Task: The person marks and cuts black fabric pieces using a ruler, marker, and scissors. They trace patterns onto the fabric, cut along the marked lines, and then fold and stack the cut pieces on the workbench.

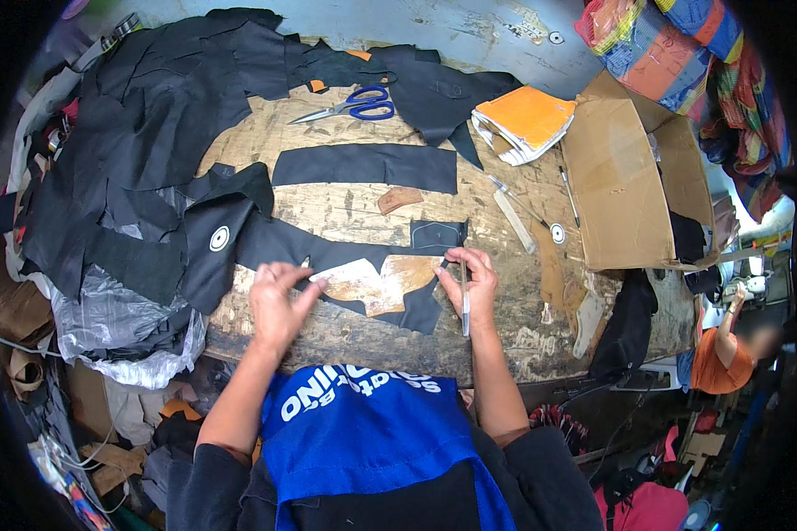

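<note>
A worn, brownish-white template (390, 281), curved and pointed like a pattern piece, lies on a black leather piece (423, 311) in front of me. At the template's left end is my left hand (282, 303), thumb and fingers drawn together; a small dark tip shows by its fingers, and what it holds is unclear. My right hand (475, 285) is closed around a slim, pale pen (465, 299) pointing toward me, and its fingertips are at the template's right end. Just beyond lies a small black leather piece (438, 234) with a light outline drawn on it.
Blue-handled scissors (369, 103) and a black leather strip (363, 166) lie farther back. Large black leather sheets (150, 133) cover the left side. On the right stand an open cardboard box (615, 190) and an orange-and-white folded packet (524, 122). Another person (722, 358) is at far right.
</note>
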A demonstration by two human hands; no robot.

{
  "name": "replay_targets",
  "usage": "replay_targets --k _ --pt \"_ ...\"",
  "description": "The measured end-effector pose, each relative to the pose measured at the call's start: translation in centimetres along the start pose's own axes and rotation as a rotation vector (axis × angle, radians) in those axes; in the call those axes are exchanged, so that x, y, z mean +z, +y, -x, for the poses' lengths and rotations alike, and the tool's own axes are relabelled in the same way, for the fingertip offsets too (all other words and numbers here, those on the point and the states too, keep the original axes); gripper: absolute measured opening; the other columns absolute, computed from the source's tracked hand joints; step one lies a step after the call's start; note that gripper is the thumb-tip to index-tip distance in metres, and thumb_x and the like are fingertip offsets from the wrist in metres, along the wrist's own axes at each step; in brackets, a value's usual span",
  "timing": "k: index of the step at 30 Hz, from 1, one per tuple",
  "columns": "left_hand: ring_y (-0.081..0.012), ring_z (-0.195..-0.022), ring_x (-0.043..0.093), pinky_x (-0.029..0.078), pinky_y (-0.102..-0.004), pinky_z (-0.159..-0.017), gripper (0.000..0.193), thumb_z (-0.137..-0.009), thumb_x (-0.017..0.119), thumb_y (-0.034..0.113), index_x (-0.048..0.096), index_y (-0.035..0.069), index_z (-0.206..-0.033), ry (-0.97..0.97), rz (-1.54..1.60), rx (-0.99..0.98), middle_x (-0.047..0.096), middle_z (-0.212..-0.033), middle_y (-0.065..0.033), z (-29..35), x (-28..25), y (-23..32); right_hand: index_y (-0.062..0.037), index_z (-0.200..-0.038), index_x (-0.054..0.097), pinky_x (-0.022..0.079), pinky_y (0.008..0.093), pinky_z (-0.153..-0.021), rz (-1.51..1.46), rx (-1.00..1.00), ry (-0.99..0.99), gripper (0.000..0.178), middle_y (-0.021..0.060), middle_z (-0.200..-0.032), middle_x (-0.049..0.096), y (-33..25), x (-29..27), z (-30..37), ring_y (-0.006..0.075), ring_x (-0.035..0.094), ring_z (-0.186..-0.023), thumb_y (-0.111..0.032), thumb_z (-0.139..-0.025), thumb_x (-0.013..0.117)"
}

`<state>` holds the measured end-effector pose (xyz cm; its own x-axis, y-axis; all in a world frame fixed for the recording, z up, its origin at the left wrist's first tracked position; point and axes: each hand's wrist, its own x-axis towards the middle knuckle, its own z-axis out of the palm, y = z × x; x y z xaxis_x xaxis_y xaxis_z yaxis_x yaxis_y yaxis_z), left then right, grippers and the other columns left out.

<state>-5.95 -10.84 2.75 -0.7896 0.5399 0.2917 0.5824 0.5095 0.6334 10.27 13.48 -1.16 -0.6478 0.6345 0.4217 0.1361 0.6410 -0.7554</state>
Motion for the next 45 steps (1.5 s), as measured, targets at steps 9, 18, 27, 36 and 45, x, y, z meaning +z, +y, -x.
replay_targets --k 9,18,27,36,45 --pt "-0.0339 -0.126 0.042 0.023 -0.0546 -0.106 0.042 -0.084 0.055 0.009 0.049 0.003 -0.125 -0.41 0.093 0.305 0.052 -0.126 -0.0179 3.3 4.5 3.0 -0.0033 -0.092 0.065 0.049 0.0323 -0.077 -0.031 0.074 0.074 0.029 0.0108 -0.087 0.064 0.3 0.5 -0.1 0.0237 0.062 -0.083 -0.004 -0.066 0.075" --pt "-0.0348 -0.121 0.046 0.025 -0.0508 -0.106 0.052 -0.086 0.045 -0.001 0.031 0.002 -0.136 -0.36 0.331 0.134 0.053 -0.123 -0.0199 3.4 4.5 2.4 -0.0028 -0.093 0.065 0.049 0.0316 -0.076 -0.041 0.04 0.035 0.029 0.0106 -0.086 0.063 0.4 0.2 0.0 0.0226 0.062 -0.082 -0.004 -0.065 0.075" --pt "-0.0372 -0.118 0.047 0.028 -0.0506 -0.104 0.055 -0.089 0.043 0.001 0.024 0.002 -0.14 -0.273 0.531 0.091 0.053 -0.124 -0.0204 3.2 4.9 1.9 -0.0032 -0.093 0.064 0.048 0.0326 -0.076 -0.007 0.017 0.039 0.029 0.0105 -0.086 0.064 0.4 0.3 -0.1 0.0229 0.061 -0.082 -0.005 -0.065 0.075" --pt "-0.0367 -0.124 0.041 0.025 -0.0499 -0.106 0.047 -0.087 0.045 0.002 0.034 -0.001 -0.133 -0.312 0.271 0.205 0.049 -0.126 -0.0214 3.0 5.0 2.5 -0.0032 -0.093 0.064 0.049 0.0319 -0.077 -0.026 0.043 0.033 0.03 0.0107 -0.087 0.064 0.6 0.3 0.0 0.0223 0.062 -0.082 -0.005 -0.065 0.075" --pt "-0.0361 -0.123 0.042 0.025 -0.0491 -0.106 0.047 -0.086 0.044 0.0 0.035 -0.001 -0.132 -0.334 0.348 0.139 0.049 -0.125 -0.0209 2.6 4.7 2.6 -0.0013 -0.095 0.063 0.049 0.0303 -0.079 -0.042 0.052 -0.008 0.032 0.0105 -0.093 0.062 1.1 0.0 0.2 0.0197 0.063 -0.086 -0.004 -0.066 0.076"
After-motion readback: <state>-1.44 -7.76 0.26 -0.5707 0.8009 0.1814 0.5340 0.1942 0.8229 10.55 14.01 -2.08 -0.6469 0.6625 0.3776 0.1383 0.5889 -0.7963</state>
